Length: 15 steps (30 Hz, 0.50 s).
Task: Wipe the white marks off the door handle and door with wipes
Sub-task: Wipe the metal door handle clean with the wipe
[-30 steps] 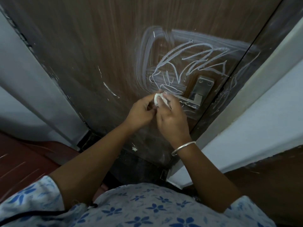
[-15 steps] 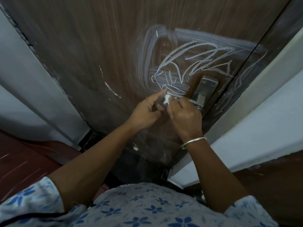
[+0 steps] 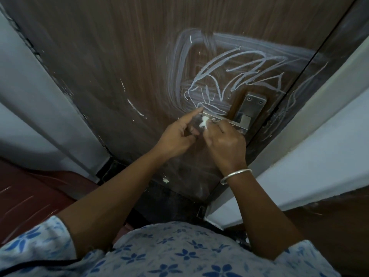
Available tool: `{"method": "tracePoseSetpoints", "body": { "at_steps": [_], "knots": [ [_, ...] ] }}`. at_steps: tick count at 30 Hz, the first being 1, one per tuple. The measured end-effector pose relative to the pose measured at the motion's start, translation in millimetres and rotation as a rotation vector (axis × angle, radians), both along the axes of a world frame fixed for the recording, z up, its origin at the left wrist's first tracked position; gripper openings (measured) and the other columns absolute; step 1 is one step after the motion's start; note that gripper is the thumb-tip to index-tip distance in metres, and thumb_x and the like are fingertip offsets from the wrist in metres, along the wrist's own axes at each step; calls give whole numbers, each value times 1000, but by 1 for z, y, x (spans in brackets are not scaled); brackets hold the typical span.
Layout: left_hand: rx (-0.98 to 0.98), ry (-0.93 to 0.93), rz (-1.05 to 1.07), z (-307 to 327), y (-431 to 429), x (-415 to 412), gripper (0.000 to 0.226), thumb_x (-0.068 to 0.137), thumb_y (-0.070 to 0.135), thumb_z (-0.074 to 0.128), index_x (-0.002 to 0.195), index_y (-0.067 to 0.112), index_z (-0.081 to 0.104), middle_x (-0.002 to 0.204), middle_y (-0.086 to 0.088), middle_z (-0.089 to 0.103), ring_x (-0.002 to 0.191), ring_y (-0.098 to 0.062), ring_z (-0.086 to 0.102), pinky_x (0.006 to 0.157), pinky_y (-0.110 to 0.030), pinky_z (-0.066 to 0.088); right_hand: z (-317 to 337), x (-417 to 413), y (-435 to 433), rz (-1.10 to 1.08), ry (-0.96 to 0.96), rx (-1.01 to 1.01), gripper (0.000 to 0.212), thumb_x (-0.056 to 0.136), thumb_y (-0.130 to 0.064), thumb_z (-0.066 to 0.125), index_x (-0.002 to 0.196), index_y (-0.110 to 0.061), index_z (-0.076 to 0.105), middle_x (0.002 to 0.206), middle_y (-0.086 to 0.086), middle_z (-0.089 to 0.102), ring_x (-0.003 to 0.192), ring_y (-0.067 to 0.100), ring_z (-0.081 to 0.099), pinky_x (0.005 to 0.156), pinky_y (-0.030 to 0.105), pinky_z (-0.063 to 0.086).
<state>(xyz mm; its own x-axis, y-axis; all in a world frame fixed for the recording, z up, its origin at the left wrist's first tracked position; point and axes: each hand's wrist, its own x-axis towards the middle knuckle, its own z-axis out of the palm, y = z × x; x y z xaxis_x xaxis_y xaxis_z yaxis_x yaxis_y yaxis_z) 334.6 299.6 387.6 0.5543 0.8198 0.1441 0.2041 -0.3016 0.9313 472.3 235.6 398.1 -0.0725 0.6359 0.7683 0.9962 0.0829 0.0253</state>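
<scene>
White wipe (image 3: 204,123) sits pinched in the right hand (image 3: 225,144) against the handle (image 3: 219,121). Left hand (image 3: 177,136) points to 1 o'clock, holding nothing. Dry rubbing could smear the marks (image 3: 229,76).

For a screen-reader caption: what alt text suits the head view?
Right hand presses a white wipe on the metal door handle; left hand points its forefinger at the lever's end. White scribbles cover the brown door.

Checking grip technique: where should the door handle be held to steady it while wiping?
Hold the door handle at its free left end, coming from the left, where the left hand points. The lever runs level from its plate; the right hand presses the wipe there.
</scene>
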Motion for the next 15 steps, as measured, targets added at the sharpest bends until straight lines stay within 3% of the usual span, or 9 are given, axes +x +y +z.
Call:
{"method": "tracePoseSetpoints", "body": {
  "at_steps": [3, 6, 8, 11, 15],
  "knots": [
    [-10, -1, -7, 1, -1, 1, 75, 83, -6, 57, 136, 40, 30, 81, 2, 61, 64, 6, 53, 68, -9, 40, 8, 2, 1, 28, 21, 52, 7, 78, -8, 71, 83, -4, 72, 64, 9, 60, 48, 21, 55, 43, 24, 42],
    [-16, -9, -8, 4, -1, 4, 74, 82, -9, 55, 141, 30, 32, 81, 8, 59, 66, 4, 53, 67, -11, 41, 13, -2, 7, 5, -12, 53, 7, 80, -10, 69, 85, -6, 72, 63, 7, 58, 49, 20, 55, 43, 25, 43],
    [-15, -8, -17, 6, -2, 5, 74, 83, -9, 54, 144, 27, 30, 82, 4, 60, 67, 1, 53, 69, -14, 41, 11, -4, 6, -8, -28, 21, 6, 80, -11, 68, 83, -7, 72, 63, 7, 57, 48, 20, 54, 42, 25, 41],
    [2, 1, -22, 9, -5, 4, 74, 83, -10, 53, 144, 26, 30, 87, -17, 61, 60, 5, 50, 65, -8, 38, 6, 0, 0, -8, -6, -6, 6, 80, -10, 67, 78, -7, 71, 62, 7, 58, 46, 22, 54, 41, 24, 40],
    [14, 1, 3, 11, -5, 4, 74, 83, -11, 52, 141, 31, 31, 86, -24, 57, 60, 6, 49, 66, -4, 37, 9, 8, -3, 16, 47, 39, 6, 81, -9, 67, 82, -5, 71, 62, 9, 58, 47, 23, 54, 42, 24, 41]
  ]
}}
